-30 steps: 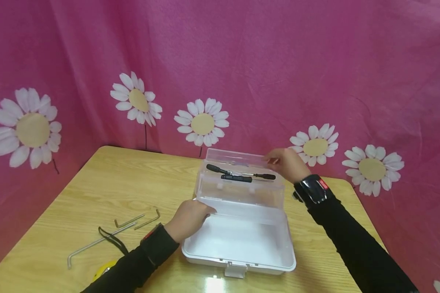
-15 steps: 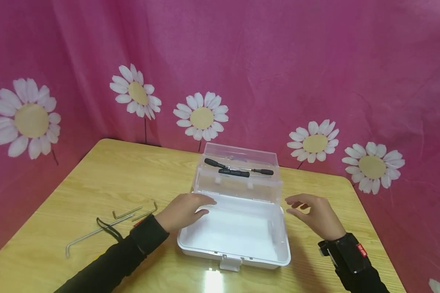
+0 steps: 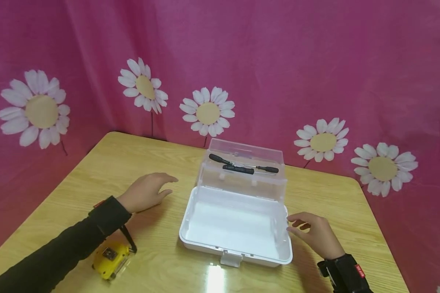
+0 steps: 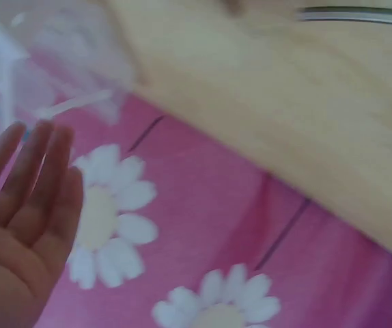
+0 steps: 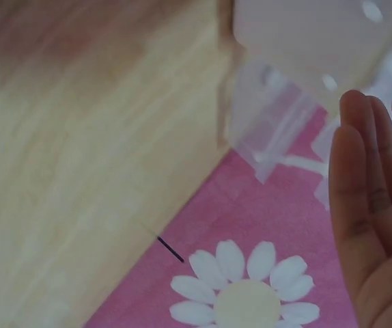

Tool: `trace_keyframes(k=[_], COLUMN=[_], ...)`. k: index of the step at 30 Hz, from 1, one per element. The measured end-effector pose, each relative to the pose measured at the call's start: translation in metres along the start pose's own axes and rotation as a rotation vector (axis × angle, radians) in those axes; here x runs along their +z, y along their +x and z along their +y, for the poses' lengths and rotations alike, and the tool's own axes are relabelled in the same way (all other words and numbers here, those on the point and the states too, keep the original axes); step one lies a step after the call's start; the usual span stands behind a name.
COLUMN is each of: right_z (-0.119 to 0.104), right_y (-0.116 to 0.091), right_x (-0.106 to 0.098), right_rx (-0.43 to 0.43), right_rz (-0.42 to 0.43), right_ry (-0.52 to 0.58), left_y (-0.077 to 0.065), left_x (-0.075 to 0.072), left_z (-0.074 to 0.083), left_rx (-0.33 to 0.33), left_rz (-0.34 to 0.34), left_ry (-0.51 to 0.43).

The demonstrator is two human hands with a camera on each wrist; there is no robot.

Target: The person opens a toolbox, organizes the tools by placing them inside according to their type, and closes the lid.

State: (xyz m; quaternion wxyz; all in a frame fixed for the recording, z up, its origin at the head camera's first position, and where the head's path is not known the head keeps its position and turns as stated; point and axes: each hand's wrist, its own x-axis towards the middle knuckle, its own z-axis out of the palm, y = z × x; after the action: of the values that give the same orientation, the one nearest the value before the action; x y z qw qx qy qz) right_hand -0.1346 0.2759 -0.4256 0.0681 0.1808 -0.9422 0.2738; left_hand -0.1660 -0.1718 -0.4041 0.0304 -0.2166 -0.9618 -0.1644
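I see left hand [image 3: 143, 193] loosely outstretched beside white box [image 3: 234, 230] | right hand [image 3: 317, 234] relaxed, at its right edge, contact unclear

A rectangular, round-cornered white plastic box [image 3: 234, 228] was set upright on the pale wooden table [image 3: 161, 252]. Its translucent plastic lid [image 3: 238, 186] was opened backward along the far edge, and the whitish plastic latch [image 3: 231, 259] was hung at the front rim.
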Motion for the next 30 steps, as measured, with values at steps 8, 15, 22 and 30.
trace_keyframes(k=[8, 15, 22, 30], right_z=[-0.002, -0.006, -0.004, -0.005], right_y=[0.000, 0.001, 0.000, 0.000], right_x=[0.007, 0.007, 0.013, 0.012], right_rx=[0.010, 0.044, 0.003, 0.057], right_rz=[0.010, -0.004, 0.032, 0.008], right_ry=[0.012, -0.001, 0.017, 0.027], left_y=[-0.020, -0.026, -0.022, -0.019], left_x=[0.015, 0.037, 0.045, 0.050], left_z=[-0.041, -0.051, -0.048, -0.044], left_rx=[-0.023, 0.070, 0.092, 0.072], left_rz=[-0.125, -0.020, 0.061, 0.110], left_ry=[0.128, 0.287, 0.349, 0.357])
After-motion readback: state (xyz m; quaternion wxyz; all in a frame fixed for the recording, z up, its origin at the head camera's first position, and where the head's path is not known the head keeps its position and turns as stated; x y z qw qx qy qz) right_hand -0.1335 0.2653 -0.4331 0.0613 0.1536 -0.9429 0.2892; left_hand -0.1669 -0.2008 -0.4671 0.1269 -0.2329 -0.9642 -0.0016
